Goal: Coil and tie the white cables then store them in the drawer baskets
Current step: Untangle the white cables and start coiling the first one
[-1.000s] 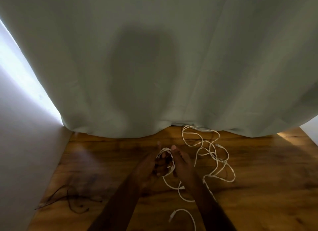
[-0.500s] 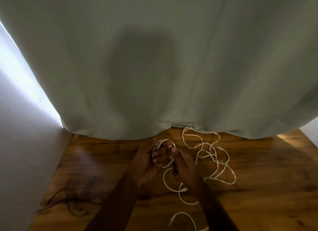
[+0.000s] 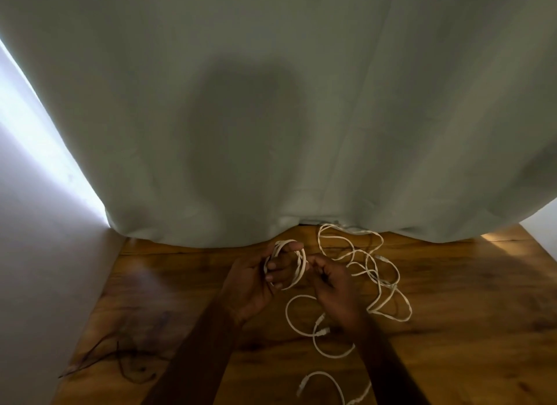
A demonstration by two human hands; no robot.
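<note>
A big pale green cloth curtain (image 3: 271, 103) was hung over the brown wooden floor (image 3: 467, 314). A small coil of thin white cable (image 3: 297, 269) was wrapped around the left hand (image 3: 256, 281). Its loose end was pinched by the right hand (image 3: 334, 287).

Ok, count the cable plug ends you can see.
3, perhaps more hidden. One connector lies beside the right wrist, one connector near the bottom edge, one connector in the loose tangle right of the hands.
</note>
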